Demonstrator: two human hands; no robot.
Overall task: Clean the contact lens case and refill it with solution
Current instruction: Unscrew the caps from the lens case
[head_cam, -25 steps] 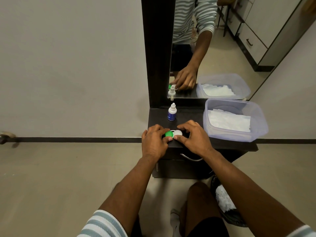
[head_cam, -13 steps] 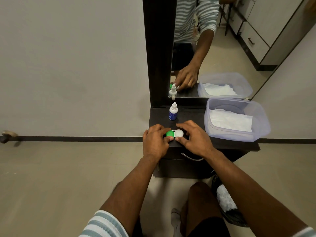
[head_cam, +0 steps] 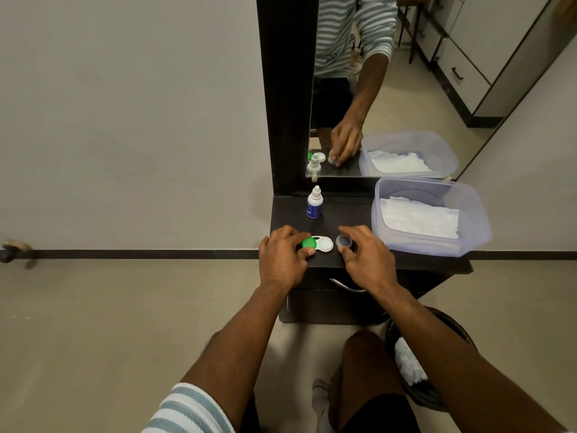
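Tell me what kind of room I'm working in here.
Probably a bedroom or dressing corner at home: a tall mirror above a low dark dresser, tiled floor, and drawer cabinets reflected behind.

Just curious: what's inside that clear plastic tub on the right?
The tub holds crumpled white tissue. Whatever lies beneath the tissue is covered, so that cannot be told.

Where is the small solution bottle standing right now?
In the head view, the solution bottle stands upright at the back of the dark cabinet top, just below the mirror and left of the plastic container.
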